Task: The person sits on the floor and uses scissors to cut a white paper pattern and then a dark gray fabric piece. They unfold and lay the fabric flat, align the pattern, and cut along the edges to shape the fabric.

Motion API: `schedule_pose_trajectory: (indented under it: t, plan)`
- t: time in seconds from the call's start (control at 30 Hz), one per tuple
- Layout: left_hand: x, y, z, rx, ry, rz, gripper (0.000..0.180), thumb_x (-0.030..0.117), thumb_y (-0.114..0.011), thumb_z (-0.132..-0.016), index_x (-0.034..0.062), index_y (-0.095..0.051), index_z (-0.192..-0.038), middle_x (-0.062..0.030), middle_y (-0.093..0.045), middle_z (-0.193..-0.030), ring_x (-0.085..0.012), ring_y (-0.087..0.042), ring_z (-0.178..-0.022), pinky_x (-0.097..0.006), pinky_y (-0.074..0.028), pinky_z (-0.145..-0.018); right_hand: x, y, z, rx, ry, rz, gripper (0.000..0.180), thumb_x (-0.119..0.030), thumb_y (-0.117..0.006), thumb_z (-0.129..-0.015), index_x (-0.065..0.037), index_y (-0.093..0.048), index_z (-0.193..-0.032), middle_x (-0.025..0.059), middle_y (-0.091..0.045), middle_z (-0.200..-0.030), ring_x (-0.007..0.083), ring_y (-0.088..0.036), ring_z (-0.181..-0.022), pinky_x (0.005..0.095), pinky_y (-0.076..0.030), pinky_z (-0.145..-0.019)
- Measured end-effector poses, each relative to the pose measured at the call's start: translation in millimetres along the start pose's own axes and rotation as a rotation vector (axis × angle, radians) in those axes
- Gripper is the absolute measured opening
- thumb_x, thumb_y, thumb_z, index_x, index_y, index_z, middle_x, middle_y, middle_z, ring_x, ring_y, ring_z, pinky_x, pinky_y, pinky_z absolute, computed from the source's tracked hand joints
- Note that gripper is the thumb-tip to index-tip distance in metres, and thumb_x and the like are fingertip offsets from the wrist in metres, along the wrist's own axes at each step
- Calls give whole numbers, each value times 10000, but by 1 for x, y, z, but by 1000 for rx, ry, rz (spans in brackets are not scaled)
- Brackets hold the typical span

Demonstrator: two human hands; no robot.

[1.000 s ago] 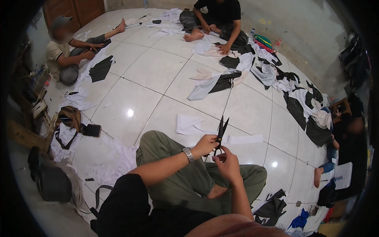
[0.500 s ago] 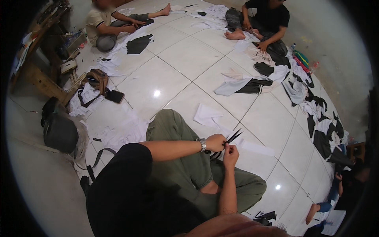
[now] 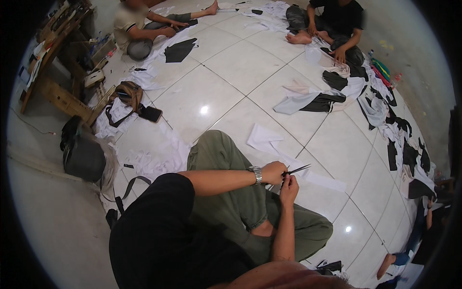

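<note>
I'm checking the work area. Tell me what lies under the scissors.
Below the scissors held by the left hand and right hand: a white strip on the tiled floor. The hands cover the handles.

A small garment workshop run on the floor: black and white cut cloth pieces [image 3: 332, 98] litter the glossy white tiled floor [image 3: 226, 91], people sit cross-legged far off, and a cluttered wooden bench [image 3: 57, 91] stands far left.

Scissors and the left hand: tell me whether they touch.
Touching. The head view shows the left hand closed around the handle end of the scissors, whose dark blades stick out past it; the right hand meets them from below.
</note>
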State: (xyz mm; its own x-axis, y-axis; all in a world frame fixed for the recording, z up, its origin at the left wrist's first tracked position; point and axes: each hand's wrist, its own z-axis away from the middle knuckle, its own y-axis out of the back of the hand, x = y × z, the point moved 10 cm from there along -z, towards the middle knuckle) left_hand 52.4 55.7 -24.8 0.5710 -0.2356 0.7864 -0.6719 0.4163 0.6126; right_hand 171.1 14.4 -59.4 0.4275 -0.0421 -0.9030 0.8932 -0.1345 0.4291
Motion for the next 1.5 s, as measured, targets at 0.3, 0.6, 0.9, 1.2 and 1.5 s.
schedule_pose_trajectory:
  t: [0.3,0.6,0.9,1.2,1.5]
  plan:
    - [-5,-2,-3,-9,38,37,187,108,-661,-770,4,-717,-915,-230,-691,-894,-416,-649,-896,-492,-508,-780,7,-3,1,-58,-68,-86,315,-236,-529,-1047,34,-629,-920,79,-586,-692,159,-522,-645,342,-429,-606]
    - [1,2,-2,36,-4,148,192,72,-615,-760,0,-730,-895,-238,-672,-784,-420,-649,-789,-490,-498,-701,-23,8,3,13,39,101,300,-240,-510,-1053,27,-601,-948,194,-670,-801,291,-623,-680,406,-460,-626]
    - [8,-2,-3,-52,-17,286,193,59,-611,-771,19,-737,-912,-191,-622,-638,-297,-585,-567,-421,-448,-575,-41,20,8,101,117,17,314,-225,-524,-1056,34,-554,-881,110,-588,-724,168,-488,-662,333,-418,-609]
    - [12,0,-2,-56,-33,306,264,46,-595,-775,39,-760,-981,-173,-613,-602,-252,-566,-526,-394,-450,-554,-38,21,9,118,106,-19,325,-241,-515,-1061,15,-542,-863,36,-481,-665,115,-397,-621,305,-343,-551]
    - [7,-12,-6,-71,-33,462,268,27,-589,-726,38,-771,-922,-147,-603,-563,-203,-542,-471,-376,-455,-504,-34,26,14,154,158,-23,327,-234,-505,-1065,25,-543,-869,54,-500,-692,139,-421,-657,331,-380,-589]
